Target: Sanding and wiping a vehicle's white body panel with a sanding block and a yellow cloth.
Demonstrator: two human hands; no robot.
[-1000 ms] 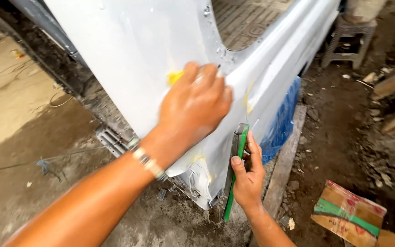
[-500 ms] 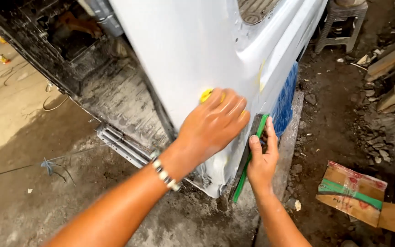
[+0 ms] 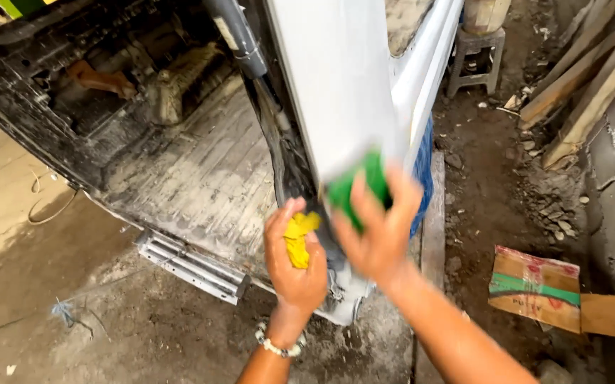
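The right hand [image 3: 378, 227] was seen blurred, fingers closed round a green tool [image 3: 356, 188] pressed against the lower edge of the white panel [image 3: 336, 92]. The panel's long axis ran upward and away. The left hand [image 3: 294, 259] lay just beside and lower, fist clenched on a yellow rag [image 3: 298, 238], wrist straight, near the panel's bottom corner. The right hand was nearer the panel face.

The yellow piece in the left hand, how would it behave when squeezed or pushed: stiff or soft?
The yellow piece looks crumpled in the left hand, so probably soft and bendable. It seems light, since few fingers hold it. Folded like that, it would hardly roll.
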